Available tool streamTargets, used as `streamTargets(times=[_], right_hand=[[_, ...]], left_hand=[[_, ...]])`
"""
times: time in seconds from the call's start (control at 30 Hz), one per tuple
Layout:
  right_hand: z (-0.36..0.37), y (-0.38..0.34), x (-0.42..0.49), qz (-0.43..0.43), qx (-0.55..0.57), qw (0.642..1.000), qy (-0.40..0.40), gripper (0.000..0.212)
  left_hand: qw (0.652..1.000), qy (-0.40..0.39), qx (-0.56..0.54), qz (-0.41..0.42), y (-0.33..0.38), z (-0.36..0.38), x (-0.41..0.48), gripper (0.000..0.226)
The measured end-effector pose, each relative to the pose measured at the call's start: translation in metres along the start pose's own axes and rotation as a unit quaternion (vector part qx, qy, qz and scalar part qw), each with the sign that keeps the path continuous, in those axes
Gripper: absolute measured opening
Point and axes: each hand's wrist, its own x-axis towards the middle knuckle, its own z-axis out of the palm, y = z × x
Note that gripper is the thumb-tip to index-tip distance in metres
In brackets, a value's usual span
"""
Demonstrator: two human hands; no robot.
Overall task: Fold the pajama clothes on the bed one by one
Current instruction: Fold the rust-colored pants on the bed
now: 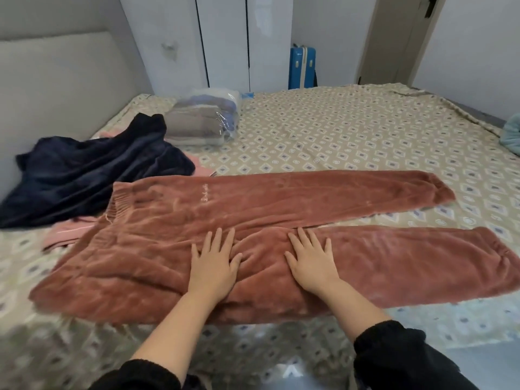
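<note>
At far left, a padded headboard (56, 66). Below it, on the bed (337, 130), a navy garment (84, 175) in a crumpled heap, lying over a pink garment (67, 232) peeking out at the heap's near and far edges. Just right of the heap and farther back, a clear bag (205, 119) stuffed with folded clothes. Behind that, a white wardrobe (225, 38).

Across the middle of the bed, rust pants (281, 198) spread flat, unfolded. Waistband to the left, right against the navy heap and over a corner of the pink garment. Legs running out to the right. Small pale script (204, 196) stitched on the far leg near the hip. Legs together at the crotch, parting toward the cuffs, with a wedge of patterned bed showing between.

Left hand (215, 260) flat on the pants close to the crotch, palm down, fingers straight and spread wide, gripping nothing. Fabric bunched into small folds just beside its thumb. Right hand (311, 258) a little to the right, flat on the near leg, palm down, fingers likewise spread wide, holding nothing. Both forearms bare, with black fleece sleeves (394, 353) at the bottom edge.

Farther right at the back, a blue suitcase (302, 67) upright beside the wardrobe, then a door (394, 38). At the far right edge of the bed, a teal bundle (512, 136), mostly cut off.
</note>
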Motion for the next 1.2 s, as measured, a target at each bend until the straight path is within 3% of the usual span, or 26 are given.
streamTargets(times=[0.17,0.37,0.47,0.53,0.6,0.67,0.73,0.77,0.8,0.83,0.9,0.97,1.0,1.1,1.2], right_hand=[[0.002,0.000,-0.004,0.031,0.004,0.999,0.010,0.057],[0.003,-0.014,-0.016,0.062,-0.008,0.998,-0.016,0.055],[0.001,-0.021,-0.027,0.012,0.004,1.000,0.019,0.055],[-0.002,-0.026,-0.039,-0.036,0.026,0.996,0.075,0.051],[-0.004,-0.035,-0.055,-0.076,0.035,0.982,0.172,0.033],[-0.005,-0.044,-0.075,-0.066,0.084,0.967,0.233,0.017],[0.003,-0.048,-0.091,0.011,0.200,0.961,0.190,0.030],[0.009,-0.048,-0.097,0.069,0.294,0.943,0.142,0.034],[0.014,-0.047,-0.100,0.139,0.419,0.892,0.095,0.033],[0.018,-0.046,-0.104,0.213,0.545,0.809,0.048,0.027],[0.024,-0.043,-0.110,0.325,0.706,0.628,-0.038,0.012],[0.029,-0.035,-0.114,0.375,0.760,0.528,-0.052,0.032],[0.029,-0.031,-0.115,0.384,0.779,0.493,-0.041,0.038],[0.034,-0.019,-0.113,0.361,0.832,0.419,-0.034,0.019],[0.039,-0.014,-0.114,0.326,0.851,0.409,-0.039,0.020]], left_hand=[[1.000,-0.018,-0.014,-0.003,-0.006,0.002,-0.012,0.062],[0.993,-0.061,-0.036,0.090,-0.006,-0.005,-0.029,0.066],[0.987,0.010,-0.109,0.121,-0.016,-0.010,-0.037,0.066],[0.970,0.103,-0.136,0.175,-0.021,-0.013,-0.047,0.042],[0.952,0.186,-0.106,0.220,-0.021,-0.012,-0.062,0.019],[0.957,0.208,-0.112,0.169,-0.022,-0.009,-0.077,0.033],[0.970,0.088,-0.227,0.011,-0.017,-0.010,-0.089,0.043],[0.948,-0.017,-0.304,-0.091,-0.015,-0.010,-0.095,0.043],[0.897,-0.113,-0.388,-0.181,-0.012,-0.010,-0.101,0.041],[0.833,-0.166,-0.466,-0.247,-0.011,-0.007,-0.106,0.038],[0.720,-0.173,-0.592,-0.316,-0.013,0.002,-0.114,0.028],[0.599,-0.144,-0.705,-0.351,-0.016,0.012,-0.120,0.015],[0.545,-0.127,-0.748,-0.356,-0.016,0.017,-0.122,0.013],[0.420,-0.090,-0.843,-0.323,-0.008,0.025,-0.124,0.018],[0.376,-0.073,-0.874,-0.300,-0.003,0.028,-0.126,0.018]])
